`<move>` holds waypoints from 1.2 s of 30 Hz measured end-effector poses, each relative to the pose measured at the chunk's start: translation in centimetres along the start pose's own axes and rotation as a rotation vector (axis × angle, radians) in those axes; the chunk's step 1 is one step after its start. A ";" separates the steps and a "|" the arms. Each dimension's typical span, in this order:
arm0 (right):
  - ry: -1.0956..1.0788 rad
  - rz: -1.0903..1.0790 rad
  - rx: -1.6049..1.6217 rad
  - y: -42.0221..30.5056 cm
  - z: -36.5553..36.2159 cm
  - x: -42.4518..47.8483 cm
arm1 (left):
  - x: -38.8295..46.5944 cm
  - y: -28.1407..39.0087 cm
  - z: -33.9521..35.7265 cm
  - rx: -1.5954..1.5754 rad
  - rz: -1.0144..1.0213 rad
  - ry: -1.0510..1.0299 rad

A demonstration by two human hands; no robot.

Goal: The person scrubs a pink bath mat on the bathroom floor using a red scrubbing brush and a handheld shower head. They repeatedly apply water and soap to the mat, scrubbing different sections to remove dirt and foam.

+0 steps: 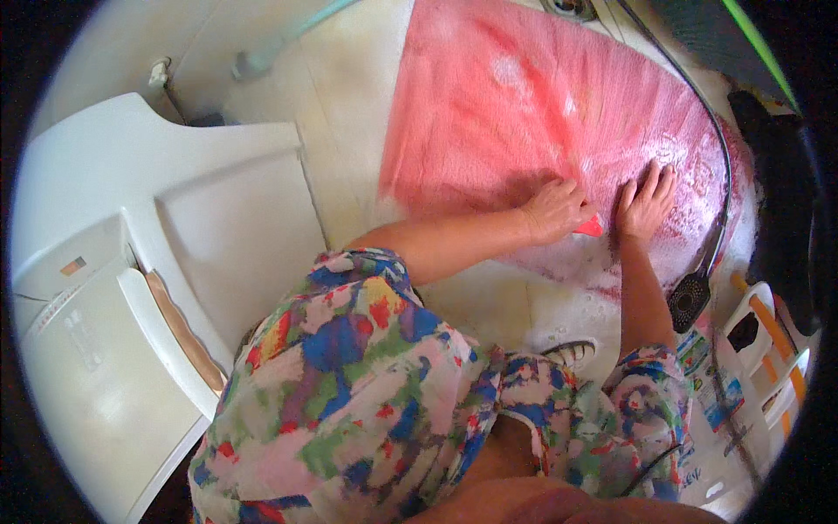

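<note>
A wet pink-red rug (471, 131) lies spread on the pale floor, with whitish foam over its right part. My left hand (560, 209) is closed around a small red object (591, 226) on the near part of the rug. Most of that object is hidden by the fingers, so its kind is unclear. Just to the right, my right hand (647, 200) rests palm down on the foamy rug, its fingers slightly apart. The two hands do not touch.
A black shower head (689, 301) on a dark hose (727, 164) lies along the right. Left stands a large white plastic appliance or furniture piece (229, 216). A white and orange rack (766, 340) is at right. A sandalled foot (576, 354) shows below the rug. A drain (571, 8) is at top.
</note>
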State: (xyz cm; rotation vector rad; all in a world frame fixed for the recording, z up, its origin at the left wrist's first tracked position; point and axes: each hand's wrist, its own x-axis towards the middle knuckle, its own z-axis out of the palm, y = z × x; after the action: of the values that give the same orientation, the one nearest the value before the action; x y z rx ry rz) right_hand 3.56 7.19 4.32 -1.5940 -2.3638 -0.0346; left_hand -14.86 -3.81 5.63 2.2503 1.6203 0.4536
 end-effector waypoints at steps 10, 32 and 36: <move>-0.019 0.047 0.031 -0.4 -0.7 0.2 | 1.5 -29.2 -19.1 0.353 -0.831 0.163; -0.011 0.031 0.006 -0.7 -0.4 0.6 | 23.0 -6.2 -7.0 0.046 -0.055 0.234; -0.011 0.032 0.014 -0.3 -0.5 0.4 | 25.0 -11.1 -6.2 0.111 -0.163 0.067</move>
State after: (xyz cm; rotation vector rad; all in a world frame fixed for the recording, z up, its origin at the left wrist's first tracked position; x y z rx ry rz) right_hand 3.25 7.32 4.93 -1.6289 -2.3416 -0.0022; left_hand -19.45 23.73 7.87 2.1778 1.8888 0.4098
